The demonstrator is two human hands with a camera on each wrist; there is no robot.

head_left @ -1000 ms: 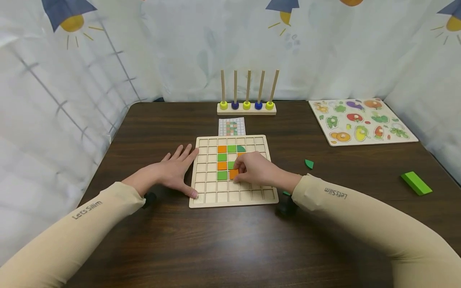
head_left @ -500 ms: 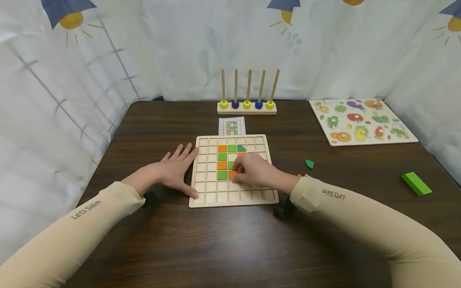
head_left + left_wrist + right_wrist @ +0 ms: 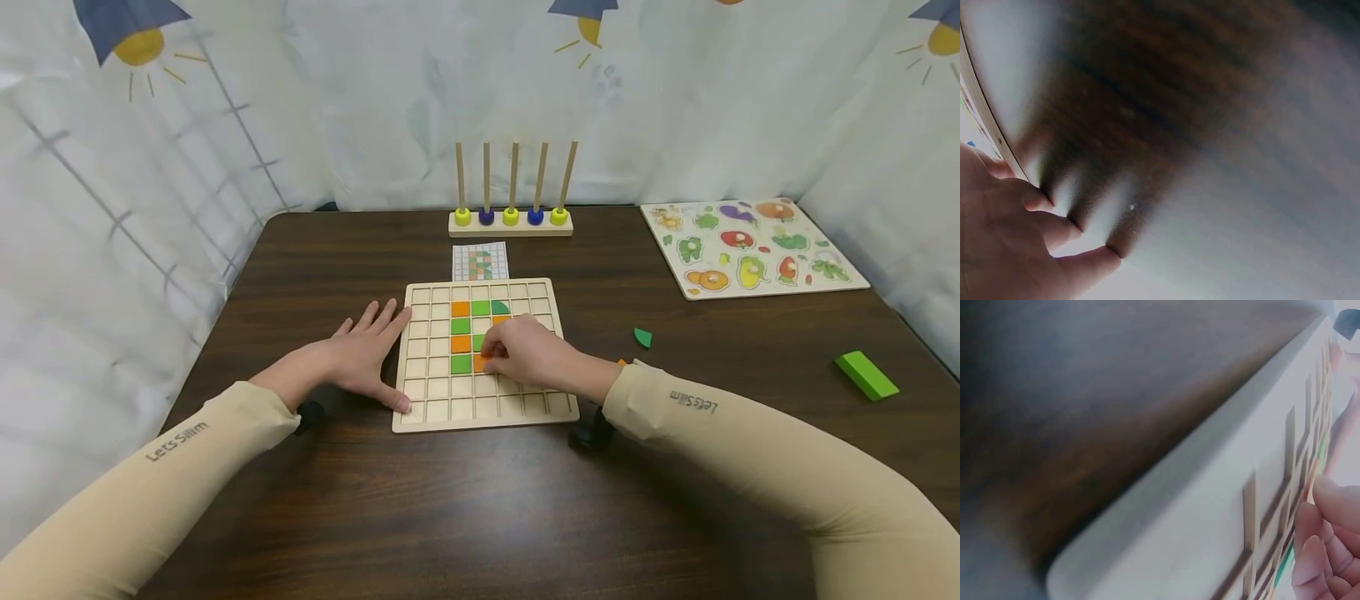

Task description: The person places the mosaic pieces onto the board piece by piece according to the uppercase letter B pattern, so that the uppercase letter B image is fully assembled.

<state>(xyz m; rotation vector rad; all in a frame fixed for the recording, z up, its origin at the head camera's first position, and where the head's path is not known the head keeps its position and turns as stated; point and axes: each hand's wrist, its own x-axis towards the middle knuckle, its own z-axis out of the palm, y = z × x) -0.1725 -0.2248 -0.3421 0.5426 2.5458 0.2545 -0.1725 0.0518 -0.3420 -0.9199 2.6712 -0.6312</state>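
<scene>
A wooden grid board (image 3: 438, 410) lies on the table, with orange and green square tiles and a dark green quarter-round piece (image 3: 500, 307) in its cells. My right hand (image 3: 532, 354) is over the board, thumb and fingertips curled at an orange tile (image 3: 478, 363) that lies in or on a cell beside a green tile (image 3: 461, 364). The hand hides some cells to the right. My left hand (image 3: 360, 358) rests at the board's left edge, fingers spread, with thumb and forefinger touching the rim. In the left wrist view its straight fingertips (image 3: 1113, 251) touch the table.
Behind the board lies a printed pattern card (image 3: 480, 262), then a peg stand (image 3: 512, 223) with yellow and blue rings. A vegetable puzzle board (image 3: 753, 248) lies at right. Nearer are a loose green quarter-round piece (image 3: 642, 337) and a green block (image 3: 866, 375).
The orange tile has shifted slightly left and now looks level in line with its row. My right hand has moved a little left with it; my left hand stays in place.
</scene>
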